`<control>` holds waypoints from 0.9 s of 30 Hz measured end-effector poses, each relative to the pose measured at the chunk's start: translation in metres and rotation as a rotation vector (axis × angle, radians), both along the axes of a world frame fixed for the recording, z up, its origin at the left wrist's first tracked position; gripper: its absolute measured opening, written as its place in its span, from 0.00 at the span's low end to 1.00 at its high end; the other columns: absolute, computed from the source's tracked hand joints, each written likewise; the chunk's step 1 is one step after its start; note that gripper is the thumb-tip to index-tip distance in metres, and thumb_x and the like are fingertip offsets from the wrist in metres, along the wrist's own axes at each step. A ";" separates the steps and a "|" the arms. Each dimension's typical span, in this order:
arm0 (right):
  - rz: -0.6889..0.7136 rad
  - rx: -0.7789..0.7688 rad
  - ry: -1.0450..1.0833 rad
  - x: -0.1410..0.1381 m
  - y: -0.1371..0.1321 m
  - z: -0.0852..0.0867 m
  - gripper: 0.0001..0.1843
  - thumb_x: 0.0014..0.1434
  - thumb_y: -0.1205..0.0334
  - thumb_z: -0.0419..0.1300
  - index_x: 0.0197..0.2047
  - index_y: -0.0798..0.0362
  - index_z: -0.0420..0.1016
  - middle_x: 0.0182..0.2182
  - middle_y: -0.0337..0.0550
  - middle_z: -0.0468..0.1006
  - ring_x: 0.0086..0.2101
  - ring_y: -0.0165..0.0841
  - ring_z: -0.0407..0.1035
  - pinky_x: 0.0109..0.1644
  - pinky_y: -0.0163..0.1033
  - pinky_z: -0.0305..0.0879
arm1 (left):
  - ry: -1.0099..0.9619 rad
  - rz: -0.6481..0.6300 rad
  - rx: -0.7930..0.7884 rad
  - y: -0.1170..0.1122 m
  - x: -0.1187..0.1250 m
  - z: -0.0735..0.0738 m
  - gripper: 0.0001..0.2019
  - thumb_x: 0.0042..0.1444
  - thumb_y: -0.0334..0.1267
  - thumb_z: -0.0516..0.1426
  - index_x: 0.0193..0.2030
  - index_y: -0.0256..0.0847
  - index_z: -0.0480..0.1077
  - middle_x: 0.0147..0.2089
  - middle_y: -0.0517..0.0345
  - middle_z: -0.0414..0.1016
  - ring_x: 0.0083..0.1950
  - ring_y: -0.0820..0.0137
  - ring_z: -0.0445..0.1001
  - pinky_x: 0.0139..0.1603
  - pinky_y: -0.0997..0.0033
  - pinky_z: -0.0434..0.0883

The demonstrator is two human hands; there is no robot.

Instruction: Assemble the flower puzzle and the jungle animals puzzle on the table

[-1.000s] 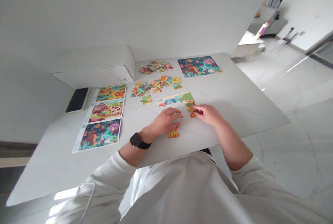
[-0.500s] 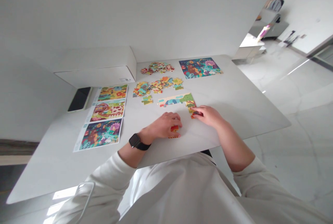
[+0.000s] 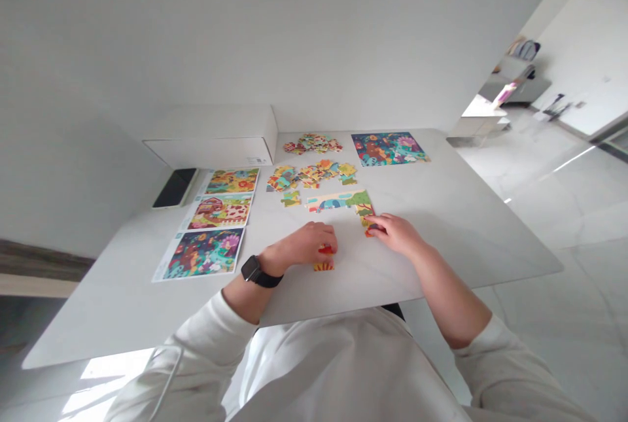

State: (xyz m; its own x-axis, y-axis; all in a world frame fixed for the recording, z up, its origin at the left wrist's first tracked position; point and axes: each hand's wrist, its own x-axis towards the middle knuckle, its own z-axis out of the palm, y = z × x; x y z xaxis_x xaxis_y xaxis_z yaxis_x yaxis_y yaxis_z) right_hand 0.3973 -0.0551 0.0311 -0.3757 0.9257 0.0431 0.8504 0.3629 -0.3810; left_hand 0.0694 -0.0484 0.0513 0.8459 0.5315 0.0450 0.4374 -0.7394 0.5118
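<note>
Head view: my left hand (image 3: pixel 303 245) and right hand (image 3: pixel 396 235) are working jigsaw pieces on a white desk (image 3: pixel 432 226).

The right hand's fingertips (image 3: pixel 379 226) pinch a red-orange piece (image 3: pixel 369 230) at the lower end of a part-joined jigsaw section (image 3: pixel 338 201). My left hand curls over a red piece (image 3: pixel 326 250), which sits just above a yellow-orange piece (image 3: pixel 324 266); I cannot tell whether it is gripping. A black watch (image 3: pixel 254 269) is on that wrist. Farther up the desk are a loose green piece (image 3: pixel 290 198), a spread of loose pieces (image 3: pixel 307 176), a smaller heap (image 3: pixel 311 144), and a finished puzzle (image 3: pixel 387 148). To the left are three printed picture sheets (image 3: pixel 220 211), a white box (image 3: pixel 210 150), and a phone (image 3: pixel 174 188).
</note>
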 end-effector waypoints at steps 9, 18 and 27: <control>-0.002 -0.066 0.004 0.001 0.001 0.003 0.28 0.64 0.56 0.73 0.66 0.46 0.82 0.38 0.42 0.80 0.36 0.36 0.72 0.40 0.39 0.62 | -0.025 0.049 -0.071 -0.007 -0.010 0.003 0.14 0.56 0.44 0.73 0.47 0.45 0.81 0.51 0.55 0.79 0.50 0.62 0.78 0.55 0.65 0.72; 0.058 -0.063 0.022 0.000 0.011 0.014 0.22 0.66 0.54 0.70 0.61 0.46 0.84 0.36 0.42 0.83 0.33 0.35 0.73 0.38 0.38 0.61 | -0.138 0.083 -0.011 0.005 -0.018 -0.005 0.11 0.63 0.42 0.68 0.51 0.46 0.81 0.54 0.51 0.80 0.55 0.60 0.79 0.61 0.62 0.75; -0.018 0.014 0.129 -0.028 0.088 0.052 0.17 0.67 0.56 0.66 0.57 0.45 0.87 0.41 0.44 0.88 0.37 0.37 0.79 0.46 0.40 0.71 | -0.154 0.498 0.219 0.029 -0.026 -0.030 0.16 0.68 0.40 0.62 0.61 0.44 0.79 0.63 0.45 0.79 0.66 0.53 0.77 0.72 0.45 0.72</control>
State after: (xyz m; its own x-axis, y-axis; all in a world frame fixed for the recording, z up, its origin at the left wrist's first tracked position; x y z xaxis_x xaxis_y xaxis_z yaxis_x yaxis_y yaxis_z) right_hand 0.3693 0.0331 0.0833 -0.3499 0.9311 0.1031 0.8012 0.3544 -0.4822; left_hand 0.0430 -0.0196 0.0209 0.4702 0.8293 0.3019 0.6932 -0.5587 0.4553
